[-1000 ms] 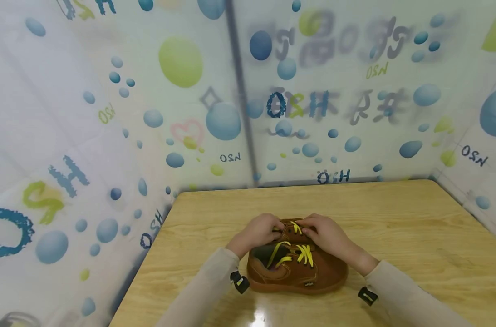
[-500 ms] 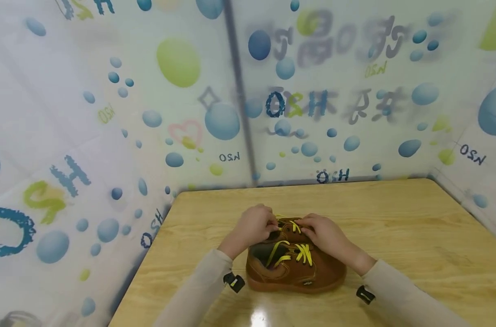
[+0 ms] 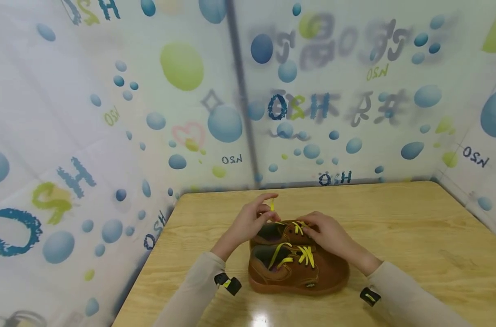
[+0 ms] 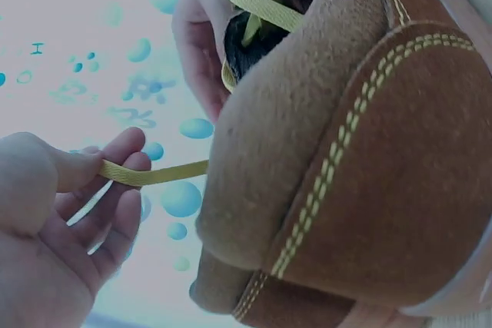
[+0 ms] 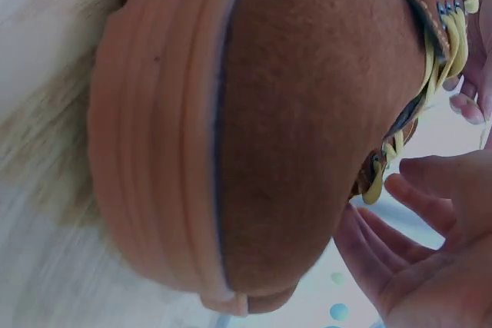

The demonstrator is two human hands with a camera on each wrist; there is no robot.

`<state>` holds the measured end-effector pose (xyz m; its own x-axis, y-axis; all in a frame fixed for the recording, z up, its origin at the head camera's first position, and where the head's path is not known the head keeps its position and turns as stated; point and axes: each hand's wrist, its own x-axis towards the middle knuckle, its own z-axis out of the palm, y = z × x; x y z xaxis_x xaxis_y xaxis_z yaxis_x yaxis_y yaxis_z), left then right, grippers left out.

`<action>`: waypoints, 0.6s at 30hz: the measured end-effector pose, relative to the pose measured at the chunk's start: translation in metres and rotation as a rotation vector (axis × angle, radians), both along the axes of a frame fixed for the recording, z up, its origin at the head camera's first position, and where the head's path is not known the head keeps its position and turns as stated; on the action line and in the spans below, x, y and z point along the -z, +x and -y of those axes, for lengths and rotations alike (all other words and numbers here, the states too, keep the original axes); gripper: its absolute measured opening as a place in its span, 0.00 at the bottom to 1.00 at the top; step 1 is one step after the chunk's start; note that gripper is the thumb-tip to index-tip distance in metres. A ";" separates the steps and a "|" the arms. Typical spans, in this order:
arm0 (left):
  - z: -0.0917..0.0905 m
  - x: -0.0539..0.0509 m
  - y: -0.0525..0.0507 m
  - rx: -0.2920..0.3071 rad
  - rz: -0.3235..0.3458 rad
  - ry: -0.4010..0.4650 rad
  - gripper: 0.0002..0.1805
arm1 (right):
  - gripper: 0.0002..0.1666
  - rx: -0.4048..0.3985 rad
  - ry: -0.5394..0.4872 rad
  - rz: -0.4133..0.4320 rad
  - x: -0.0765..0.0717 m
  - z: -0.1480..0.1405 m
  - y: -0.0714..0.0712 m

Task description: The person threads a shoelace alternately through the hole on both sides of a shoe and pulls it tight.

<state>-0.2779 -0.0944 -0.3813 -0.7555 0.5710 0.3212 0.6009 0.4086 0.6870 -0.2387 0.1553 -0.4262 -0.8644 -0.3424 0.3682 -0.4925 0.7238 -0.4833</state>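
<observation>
Two brown lace-up shoes lie side by side on the table, the near shoe and the far shoe, toes to the right. My left hand is raised beside the far shoe's opening. It pinches a yellow shoelace between thumb and fingers; the lace runs from that hand to the shoe, its end part hidden behind the leather. My right hand rests at the far shoe's laces, with fingers fairly straight against the shoe's far side. Its thumb lies beside the lacing.
The near shoe has its own yellow laces, loose ends lying over its opening. Under both shoes is a wood-grain table. A patterned wall covering rises behind the table's far edge.
My left hand has drawn back and up from the far shoe's lacing, pulling a yellow lace with it, and its fingers have spread. The right hand has barely moved.
</observation>
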 end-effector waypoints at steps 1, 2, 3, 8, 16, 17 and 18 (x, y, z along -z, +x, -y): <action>0.000 0.000 0.000 -0.003 -0.002 0.016 0.27 | 0.17 -0.006 -0.007 -0.001 0.000 0.001 0.000; -0.001 0.000 0.001 -0.010 -0.006 0.029 0.28 | 0.17 -0.014 -0.013 -0.009 0.000 0.003 0.001; -0.001 0.000 0.001 -0.020 -0.001 0.047 0.29 | 0.16 -0.022 -0.018 -0.022 0.000 0.005 0.001; -0.003 0.001 0.003 -0.042 0.059 0.170 0.29 | 0.12 -0.071 -0.019 -0.103 -0.001 0.014 0.002; -0.003 0.008 0.002 0.030 0.188 0.246 0.26 | 0.11 -0.069 -0.007 -0.112 -0.005 0.019 -0.001; -0.003 0.008 0.002 0.035 0.191 0.238 0.23 | 0.12 -0.068 -0.005 -0.108 -0.004 0.019 -0.002; -0.004 0.007 0.002 0.037 0.191 0.233 0.19 | 0.12 -0.067 -0.004 -0.106 -0.004 0.019 -0.002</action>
